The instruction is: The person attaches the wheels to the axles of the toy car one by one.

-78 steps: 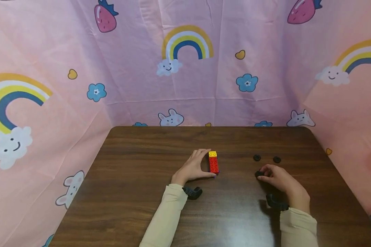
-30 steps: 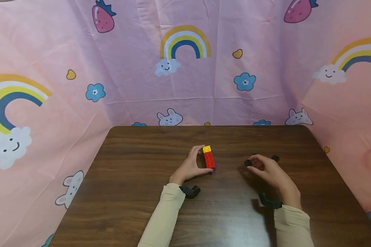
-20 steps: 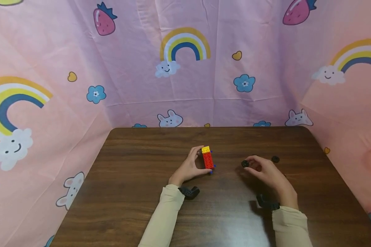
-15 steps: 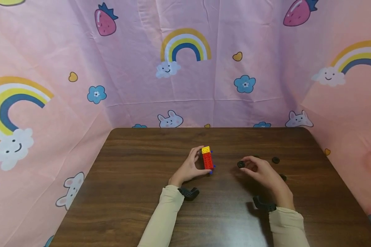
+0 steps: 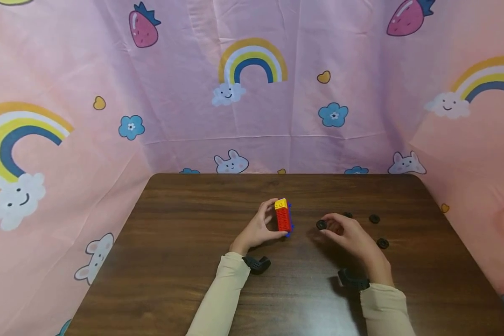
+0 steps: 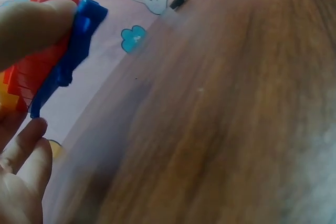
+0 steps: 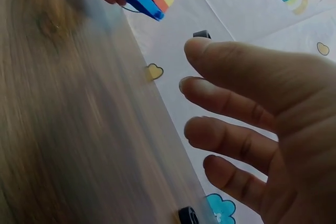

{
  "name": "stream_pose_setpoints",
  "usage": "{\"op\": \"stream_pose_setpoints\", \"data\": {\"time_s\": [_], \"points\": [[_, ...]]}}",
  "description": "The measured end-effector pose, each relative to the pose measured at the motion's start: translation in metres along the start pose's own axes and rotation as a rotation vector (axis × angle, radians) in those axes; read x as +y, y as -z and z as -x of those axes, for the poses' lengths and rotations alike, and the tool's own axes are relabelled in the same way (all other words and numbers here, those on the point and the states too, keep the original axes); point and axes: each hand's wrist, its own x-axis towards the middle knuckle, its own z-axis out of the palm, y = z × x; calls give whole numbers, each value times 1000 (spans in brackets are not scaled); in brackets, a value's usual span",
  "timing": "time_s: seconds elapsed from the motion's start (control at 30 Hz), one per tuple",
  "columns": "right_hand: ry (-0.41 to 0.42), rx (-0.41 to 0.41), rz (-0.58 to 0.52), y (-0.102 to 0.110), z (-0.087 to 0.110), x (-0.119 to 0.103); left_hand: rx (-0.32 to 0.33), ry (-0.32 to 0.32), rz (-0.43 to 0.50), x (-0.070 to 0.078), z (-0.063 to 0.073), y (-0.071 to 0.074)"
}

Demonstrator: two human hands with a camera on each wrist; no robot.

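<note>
My left hand [image 5: 258,229] grips a toy brick car body [image 5: 283,218] between thumb and fingers. Red and yellow bricks make up its top, and a blue base [image 6: 76,40] with small pegs shows along the side in the left wrist view. To the right, my right hand [image 5: 353,235] pinches a small black toy wheel [image 5: 321,225] at the tips of thumb and forefinger. The wheel is a short way from the car's blue side. In the right wrist view the thumb hides most of the wheel [image 7: 201,34], and the other fingers are loosely bent.
Three more black wheels lie on the brown wooden table [image 5: 193,210]: one wheel [image 5: 347,215] just behind my right hand, another wheel [image 5: 374,218] farther right, and a third wheel [image 5: 382,243] beside the right wrist. A patterned pink curtain [image 5: 269,116] hangs behind the table.
My right hand has picked a wheel off the table and carried it left toward the car body. My left hand has shifted slightly and tilted the car, so more blue base shows.
</note>
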Motion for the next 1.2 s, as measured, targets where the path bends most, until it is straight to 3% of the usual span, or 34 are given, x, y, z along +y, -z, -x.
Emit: {"op": "stream_pose_setpoints", "data": {"time_s": [0.33,1.0,1.2], "points": [[25,25,0,-12,-6,-4,9,4,31,1,1,-4],[0,-12,39,-23,-9,-15,-10,3,48,5,4,-8],[28,-11,47,-25,-11,-14,-14,-5,47,7,2,-10]]}}
